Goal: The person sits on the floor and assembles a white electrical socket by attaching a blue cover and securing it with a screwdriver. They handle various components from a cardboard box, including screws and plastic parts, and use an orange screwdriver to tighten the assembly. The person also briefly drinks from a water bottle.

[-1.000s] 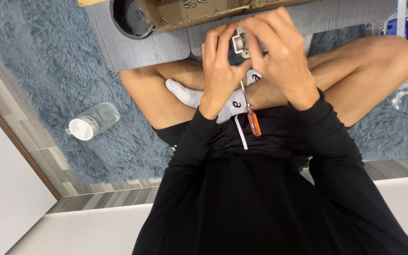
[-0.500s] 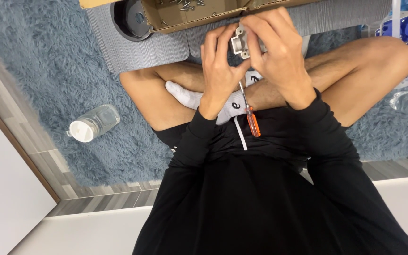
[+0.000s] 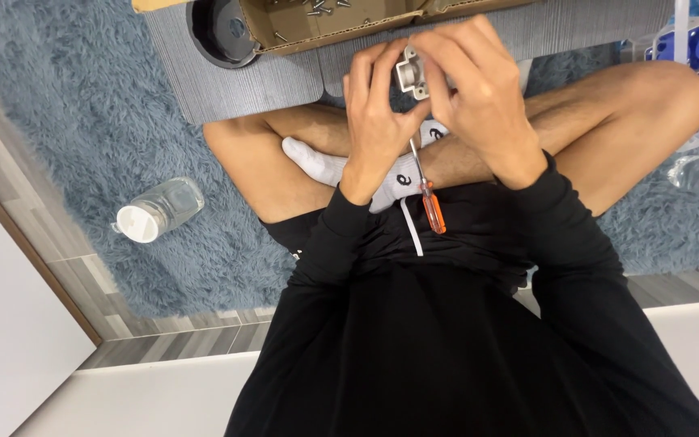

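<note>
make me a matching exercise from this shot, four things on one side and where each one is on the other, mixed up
Things:
1. small grey part
2. screwdriver
3. plastic bottle
4. loose screws

Places:
A. lying on its side on the blue rug
B. inside the cardboard box
C. held between both hands
D. resting on the lap, orange handle toward the body

Pairs: 1-C, 2-D, 3-A, 4-B

Tight around the hands, open rug to the left.
Left hand and right hand are hemmed in: cardboard box and black round container just ahead, crossed legs below, orange-handled screwdriver in lap. Rug is open except the lying plastic bottle.
</note>
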